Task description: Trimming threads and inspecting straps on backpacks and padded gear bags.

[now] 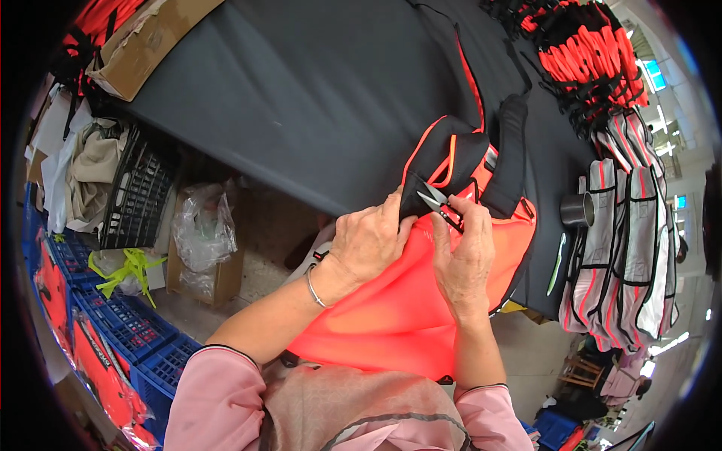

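Right hand (465, 252) grip clenched on thread snips (442, 206), left hand (368, 242) pinching the soft, limp orange vest (398, 301) at its black-bound edge.

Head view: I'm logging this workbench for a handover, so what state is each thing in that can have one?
Thread snips: blades open, held in the right hand.
Orange garment: draped off the table edge, black trim pinched by the left hand.
Cardboard box: open, flaps torn.
Metal cup: lying on its side.
Black crate: tilted on its side.
Orange stack: piled.
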Tool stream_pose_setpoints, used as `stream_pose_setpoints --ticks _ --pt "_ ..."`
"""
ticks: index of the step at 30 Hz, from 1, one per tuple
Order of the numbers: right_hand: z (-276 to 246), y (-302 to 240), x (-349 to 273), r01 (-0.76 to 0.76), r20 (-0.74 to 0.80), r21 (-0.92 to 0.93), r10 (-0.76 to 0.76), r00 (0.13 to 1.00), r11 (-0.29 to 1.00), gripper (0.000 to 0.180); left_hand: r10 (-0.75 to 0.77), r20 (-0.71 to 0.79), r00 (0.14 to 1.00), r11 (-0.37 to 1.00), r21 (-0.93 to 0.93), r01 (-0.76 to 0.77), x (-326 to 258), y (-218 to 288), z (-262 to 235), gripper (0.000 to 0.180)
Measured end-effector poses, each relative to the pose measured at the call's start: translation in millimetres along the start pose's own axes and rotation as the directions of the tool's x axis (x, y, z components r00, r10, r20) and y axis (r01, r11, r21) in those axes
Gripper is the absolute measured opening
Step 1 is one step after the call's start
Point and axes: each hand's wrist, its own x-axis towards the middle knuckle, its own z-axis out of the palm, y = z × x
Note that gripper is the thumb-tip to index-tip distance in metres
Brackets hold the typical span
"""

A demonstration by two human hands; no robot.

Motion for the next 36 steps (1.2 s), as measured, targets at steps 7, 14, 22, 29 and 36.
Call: stream_pose_setpoints --ticks 7,14,22,29,36 --pt "5.9 0.5 -0.6 0.131 -0.053 -0.201 -0.144 0.988 0.971 0.039 -0.037 0.113 0.993 0.999 0.01 0.036 2.1 2.1 -8.8 0.042" --pt "12.3 -1.8 -1.7 0.121 -0.11 -0.251 -0.152 0.982 0.96 0.036 -0.028 0.011 1.0 0.999 -0.026 0.028 0.7 -1.7 -1.0 0.038" --pt "19.6 -2.8 -2.3 0.098 -0.137 -0.18 -0.124 0.983 0.979 0.03 -0.093 0.053 0.994 0.995 -0.012 0.094 -0.1 -0.7 0.1 0.035" --pt "16.9 -2.8 -2.5 -0.186 -0.033 0.229 0.199 0.979 0.955 0.024 -0.103 0.105 0.989 0.994 -0.007 0.105 -0.4 -0.1 -1.6 0.036" --pt "13.4 -2.0 0.6 0.026 -0.143 -0.146 -0.047 0.989 0.989 0.028 -0.091 0.074 0.993 0.996 -0.003 0.091 -0.2 0.8 -1.1 0.037"
